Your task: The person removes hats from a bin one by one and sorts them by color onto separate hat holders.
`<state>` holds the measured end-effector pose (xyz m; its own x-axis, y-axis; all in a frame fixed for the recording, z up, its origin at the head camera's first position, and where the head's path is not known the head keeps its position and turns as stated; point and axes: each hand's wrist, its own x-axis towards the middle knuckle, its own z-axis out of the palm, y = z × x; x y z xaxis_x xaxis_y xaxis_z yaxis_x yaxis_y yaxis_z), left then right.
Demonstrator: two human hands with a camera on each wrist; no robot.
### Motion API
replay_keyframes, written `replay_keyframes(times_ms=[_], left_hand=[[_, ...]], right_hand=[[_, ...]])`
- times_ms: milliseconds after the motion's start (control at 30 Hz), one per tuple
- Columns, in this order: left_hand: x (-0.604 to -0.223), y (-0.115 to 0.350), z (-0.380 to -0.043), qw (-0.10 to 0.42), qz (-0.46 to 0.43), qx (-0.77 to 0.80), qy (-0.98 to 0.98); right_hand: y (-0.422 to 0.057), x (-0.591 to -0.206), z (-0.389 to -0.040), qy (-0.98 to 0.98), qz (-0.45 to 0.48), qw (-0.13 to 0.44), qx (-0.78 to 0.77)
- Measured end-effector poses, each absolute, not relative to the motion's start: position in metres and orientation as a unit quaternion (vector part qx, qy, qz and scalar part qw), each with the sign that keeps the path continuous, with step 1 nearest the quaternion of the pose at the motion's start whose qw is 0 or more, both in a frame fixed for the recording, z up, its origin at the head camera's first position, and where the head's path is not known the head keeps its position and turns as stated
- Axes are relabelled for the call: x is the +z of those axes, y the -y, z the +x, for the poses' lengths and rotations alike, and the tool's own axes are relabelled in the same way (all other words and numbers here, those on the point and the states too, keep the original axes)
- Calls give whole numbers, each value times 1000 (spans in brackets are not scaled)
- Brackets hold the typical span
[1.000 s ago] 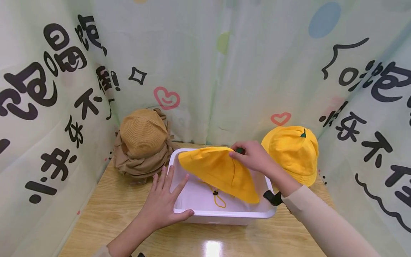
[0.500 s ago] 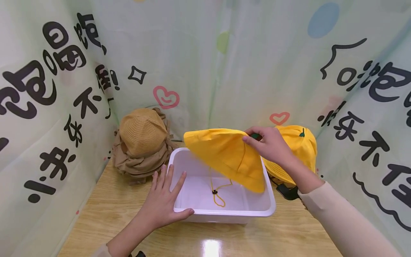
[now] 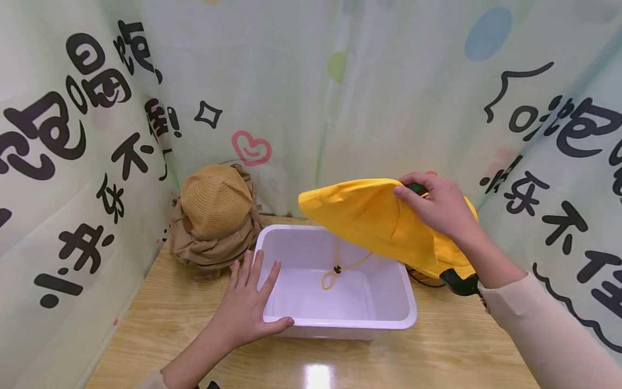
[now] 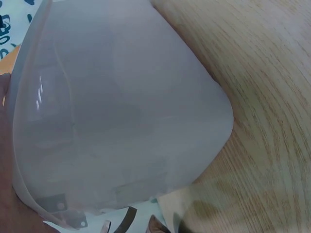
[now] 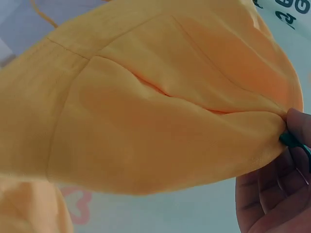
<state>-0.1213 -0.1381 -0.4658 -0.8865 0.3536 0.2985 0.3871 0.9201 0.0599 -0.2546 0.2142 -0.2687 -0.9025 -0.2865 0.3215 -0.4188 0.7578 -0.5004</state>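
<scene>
My right hand [image 3: 439,208] pinches the crown of a yellow bucket hat [image 3: 359,210] beside its green leaf tab [image 5: 291,140]. The hat hangs tilted over the back right of a white plastic basin [image 3: 340,324], and its yellow cord with a black toggle [image 3: 337,269] dangles into it. Spread fingers of my left hand [image 3: 250,302] rest on the basin's left rim, with the thumb along the front rim. In the left wrist view the basin's outer wall [image 4: 121,107] fills most of the picture. Partly hidden behind the held hat and my right arm is another yellow hat [image 3: 457,256].
A tan woven hat [image 3: 216,200] sits atop crumpled brown hats [image 3: 209,248] left of the basin. Everything stands on a wooden table [image 3: 155,319]. Printed curtains [image 3: 301,108] enclose the back and both sides.
My right hand has lifted the yellow hat up out of the basin and carried it right, toward the other yellow hat. The cord trails after it. My left hand stays on the rim.
</scene>
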Motion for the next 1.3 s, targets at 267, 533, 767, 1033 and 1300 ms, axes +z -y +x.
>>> replay_keyframes(times_ms=[267, 533, 767, 1033, 1300], left_hand=[[-465, 136, -121, 142, -192, -61, 969], [-467, 136, -121, 148, -195, -70, 967], [-466, 137, -120, 152, -191, -69, 967], [-466, 136, -120, 130, -187, -74, 971], [-466, 138, -121, 105, -185, -76, 974]], right_hand=[[-239, -253, -253, 931, 158, 146, 294], [-270, -237, -253, 937, 112, 164, 286], [-292, -228, -254, 941, 79, 173, 279], [-319, -216, -257, 944, 28, 182, 275], [-334, -212, -258, 947, -18, 198, 253]])
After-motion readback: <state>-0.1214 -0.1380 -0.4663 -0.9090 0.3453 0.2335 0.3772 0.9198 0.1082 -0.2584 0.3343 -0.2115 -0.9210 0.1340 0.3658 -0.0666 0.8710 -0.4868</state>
